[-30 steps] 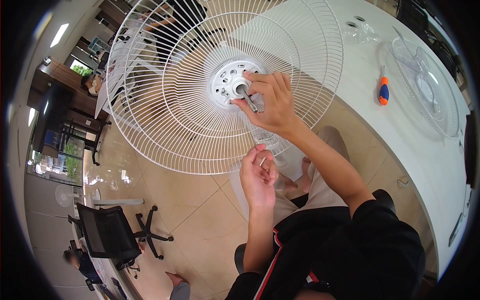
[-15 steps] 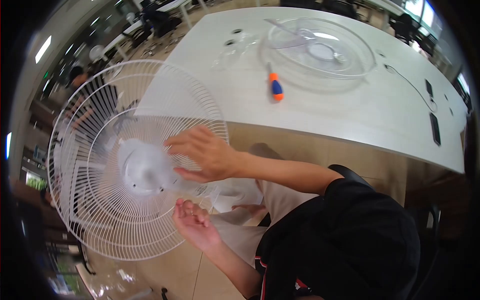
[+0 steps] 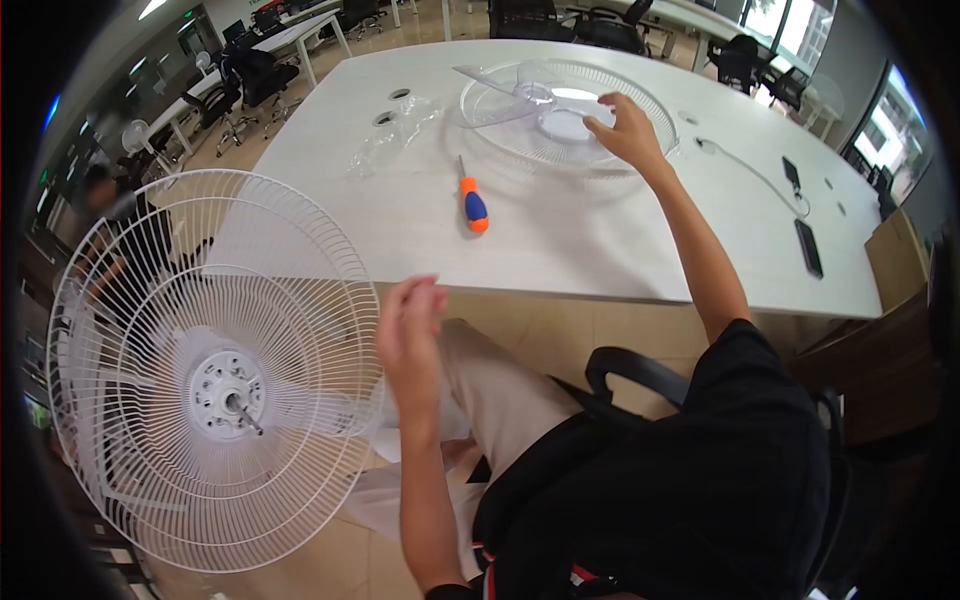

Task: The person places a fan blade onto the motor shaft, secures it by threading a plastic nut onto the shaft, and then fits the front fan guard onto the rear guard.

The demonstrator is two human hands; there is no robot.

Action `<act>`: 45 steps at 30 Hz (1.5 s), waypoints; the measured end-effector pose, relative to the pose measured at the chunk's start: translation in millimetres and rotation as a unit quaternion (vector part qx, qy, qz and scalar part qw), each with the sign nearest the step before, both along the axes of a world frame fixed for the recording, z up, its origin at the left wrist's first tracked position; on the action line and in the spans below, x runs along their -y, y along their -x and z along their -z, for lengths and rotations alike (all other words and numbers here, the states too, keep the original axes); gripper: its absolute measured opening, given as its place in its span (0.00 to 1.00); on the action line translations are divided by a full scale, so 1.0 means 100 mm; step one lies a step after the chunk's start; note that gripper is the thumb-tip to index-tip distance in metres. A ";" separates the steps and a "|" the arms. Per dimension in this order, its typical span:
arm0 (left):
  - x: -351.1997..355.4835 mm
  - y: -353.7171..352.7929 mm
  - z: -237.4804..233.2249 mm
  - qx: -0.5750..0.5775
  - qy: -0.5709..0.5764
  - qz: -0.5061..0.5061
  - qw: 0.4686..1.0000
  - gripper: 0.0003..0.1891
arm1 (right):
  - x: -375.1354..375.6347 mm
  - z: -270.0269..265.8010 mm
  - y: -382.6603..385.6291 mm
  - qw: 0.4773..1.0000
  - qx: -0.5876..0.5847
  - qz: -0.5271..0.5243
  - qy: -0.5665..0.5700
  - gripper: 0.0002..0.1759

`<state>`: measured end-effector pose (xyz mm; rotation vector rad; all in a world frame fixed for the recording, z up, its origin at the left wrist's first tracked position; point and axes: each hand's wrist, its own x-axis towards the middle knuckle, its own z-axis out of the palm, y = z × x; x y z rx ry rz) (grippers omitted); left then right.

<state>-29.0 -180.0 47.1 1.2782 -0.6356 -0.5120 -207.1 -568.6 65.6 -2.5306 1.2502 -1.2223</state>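
Note:
My right hand reaches over the table, thumb and fingers apart, close above the front fan grille near its round centre plate. Inside that grille's outline lies a clear fan blade. My left hand is raised off the table's front edge, fingers stretched upward and slightly blurred, holding nothing. Left of it stands a fan with its white rear grille facing me; a bare metal shaft sticks out of the hub. An orange and blue screwdriver lies on the white table.
Crumpled clear plastic wrap lies behind the screwdriver. Two dark phones, one nearer, and a white cable are at the table's right. A cardboard box stands beyond them. At far left another person shows behind the grille.
My right hand has left the fan hub and moved right, over the grille on the table. My left hand has risen away from the fan. The view has shifted, and the bare shaft now shows.

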 end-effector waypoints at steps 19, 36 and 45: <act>1.75 0.68 0.85 0.563 -0.186 0.100 0.799 0.38 | 1.54 0.10 -1.21 0.931 -0.320 -0.111 -0.140 0.71; 1.72 0.65 0.89 0.508 -0.153 0.080 0.844 0.37 | 0.90 -0.92 -0.79 0.941 -0.145 -0.095 0.291 0.54; 1.43 0.63 0.98 0.396 -0.066 0.089 0.911 0.15 | -0.94 -1.82 -0.68 0.895 0.091 -0.227 0.372 0.50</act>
